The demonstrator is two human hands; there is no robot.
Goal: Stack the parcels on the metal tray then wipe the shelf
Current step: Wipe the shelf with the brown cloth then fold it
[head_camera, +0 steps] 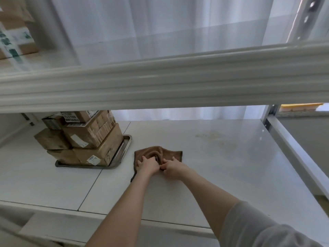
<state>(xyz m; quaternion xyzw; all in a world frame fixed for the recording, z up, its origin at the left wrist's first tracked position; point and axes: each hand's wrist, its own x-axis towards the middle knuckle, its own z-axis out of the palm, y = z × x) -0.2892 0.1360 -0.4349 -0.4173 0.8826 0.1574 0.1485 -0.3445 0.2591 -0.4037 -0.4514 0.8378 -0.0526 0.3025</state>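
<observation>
Brown cloth (158, 155) lies bunched on the white shelf (222, 177), roughly midway between its left and right edges and a little nearer the back edge than the front. Both your hands are on it. Your left hand (146, 165) sits on the cloth's left part with its fingers curled into the fabric, gripping a fold. Your right hand (171, 168) is just beside it, touching it at the knuckles, with thumb and fingers pinching the cloth's near edge. A dark corner of the cloth trails toward the front edge under your left wrist. Toward the shelf's back left corner stands the metal tray (124, 148), its rim near the cloth but apart from it. The parcels (89, 138), brown cardboard boxes with white labels, are stacked on it in several layers, reaching up to the upper shelf beam (160, 82). A faint yellowish stain (213, 138) marks the shelf toward the back right corner. A grey sleeve (258, 227) covers your right upper arm.
</observation>
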